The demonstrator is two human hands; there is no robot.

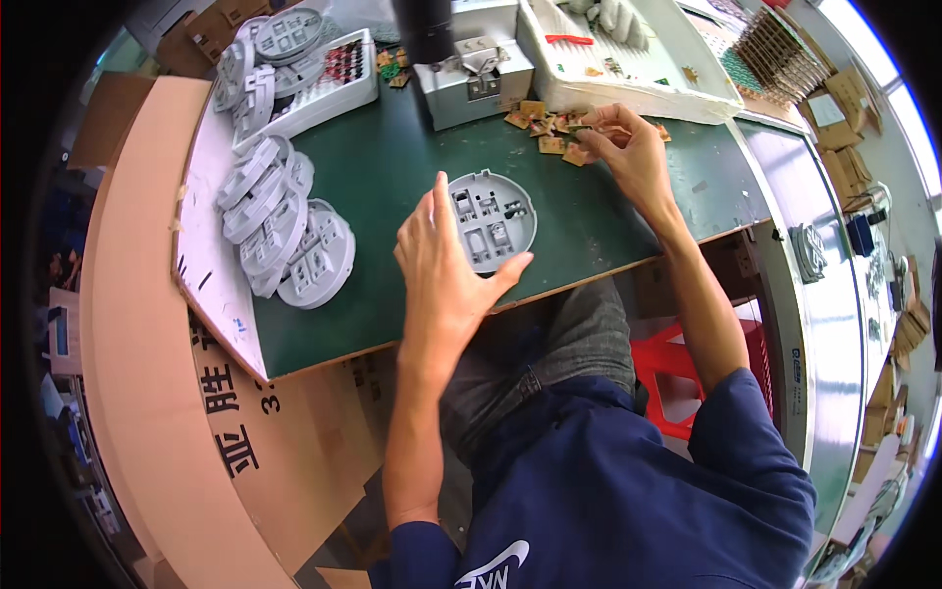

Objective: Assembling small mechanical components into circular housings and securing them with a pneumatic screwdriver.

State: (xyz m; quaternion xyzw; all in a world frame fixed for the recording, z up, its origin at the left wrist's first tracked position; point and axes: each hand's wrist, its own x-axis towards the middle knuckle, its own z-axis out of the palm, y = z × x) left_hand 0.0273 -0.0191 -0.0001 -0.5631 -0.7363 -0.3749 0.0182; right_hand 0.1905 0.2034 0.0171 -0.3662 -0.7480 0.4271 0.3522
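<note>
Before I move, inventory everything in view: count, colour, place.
Tabletop: one, green, centre
Round plastic housing: one, grey, centre front
Stacked round plastic housings: several, grey, left
Small circuit boards: many, orange-brown, rear centre-right
Parts-filled plastic tray: one, white, rear left
Large rectangular tray: one, white, rear right
Boxy metal fixture: one, grey, rear centre
Plastic stool: one, red, right below tabletop
Cardboard sheets: several, brown, far left
Cloth shirt: one, navy, bottom
Left hand: one, bare, at housing
Right hand: one, bare, at boards

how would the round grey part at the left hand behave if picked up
The round grey part looks like moulded plastic, so probably stiff; its many recesses suggest it's fairly light. Its circular outline means it might roll if stood on edge.
</note>
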